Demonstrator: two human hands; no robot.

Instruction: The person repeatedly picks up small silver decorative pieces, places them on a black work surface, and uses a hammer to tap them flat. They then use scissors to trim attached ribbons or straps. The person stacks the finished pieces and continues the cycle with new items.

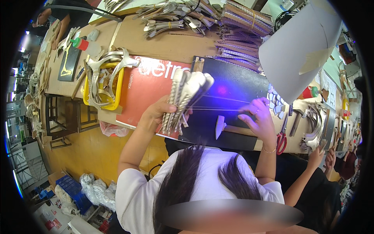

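Note:
My left hand (156, 112) is closed round a fanned bundle of silver braided straps (187, 91) with rounded ends, held upright above the table. From that bundle a thin pale elastic band (218, 109) stretches in separate strands to my right hand (260, 117). The fingers of that hand are hooked on the band, and the thumb stands away from them. Beneath the strands lies a black board (237, 84). On it, between my hands and closer to me, rests a hammer (220, 128) with a pale head and wooden handle.
A yellow basket (118, 100) with silver strap pieces stands left on the red sheet (134, 91). Banded strap bundles (241, 39) are piled at the back. A large white cylinder (300, 48) leans in at right, above red-handled scissors (281, 143). Another person's hand (316, 156) is farther right.

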